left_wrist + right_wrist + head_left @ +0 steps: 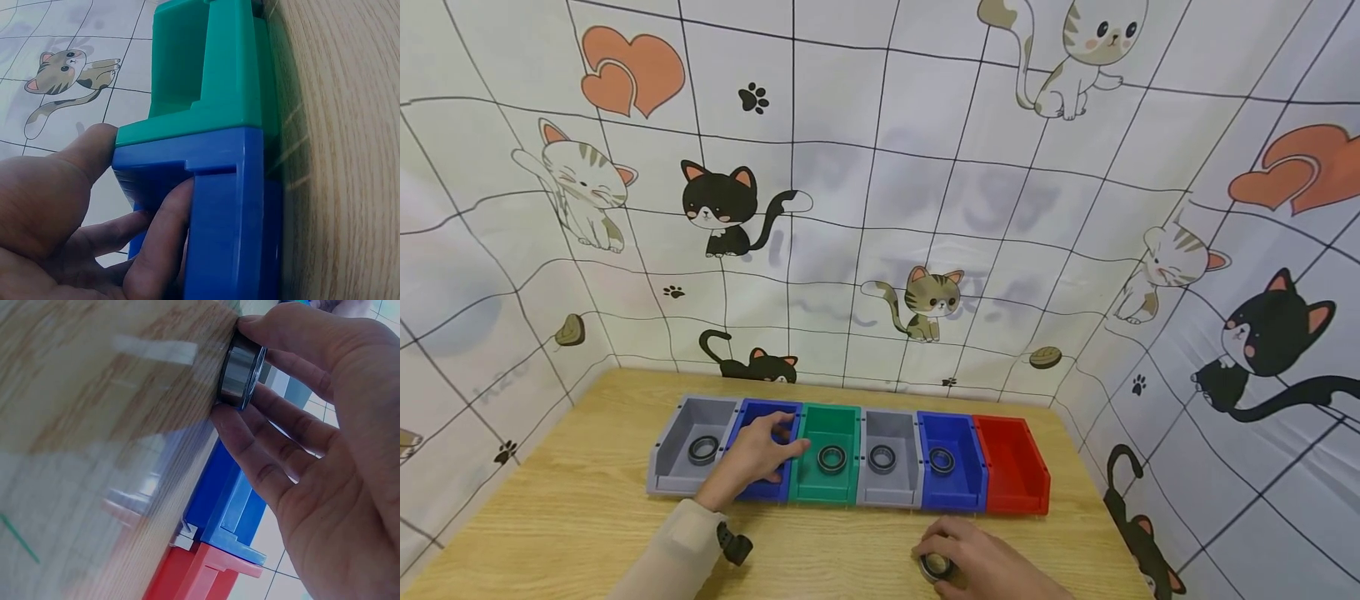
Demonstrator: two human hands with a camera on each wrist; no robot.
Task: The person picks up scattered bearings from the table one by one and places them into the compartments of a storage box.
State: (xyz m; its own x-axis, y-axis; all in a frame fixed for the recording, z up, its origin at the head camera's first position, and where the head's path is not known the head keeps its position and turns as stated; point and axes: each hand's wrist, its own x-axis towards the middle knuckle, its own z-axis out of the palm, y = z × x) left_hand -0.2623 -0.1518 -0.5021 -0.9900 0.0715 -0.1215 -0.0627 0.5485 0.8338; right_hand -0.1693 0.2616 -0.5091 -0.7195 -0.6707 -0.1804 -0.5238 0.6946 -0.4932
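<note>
In the head view my left hand reaches over the left blue bin. The left wrist view has its fingers inside that bin, and the thumb at the wall shared with the green bin. Thumb and fingers are spread apart; no object shows between them, though some fingertips are hidden. At the front of the table, my right hand pinches a ball bearing between thumb and fingers. In the right wrist view, this metal bearing stands close to the tabletop.
Bearings lie in the left grey bin, the green bin, the middle grey bin and the right blue bin. A red bin ends the row. Behind the wooden table hangs a cat-print curtain.
</note>
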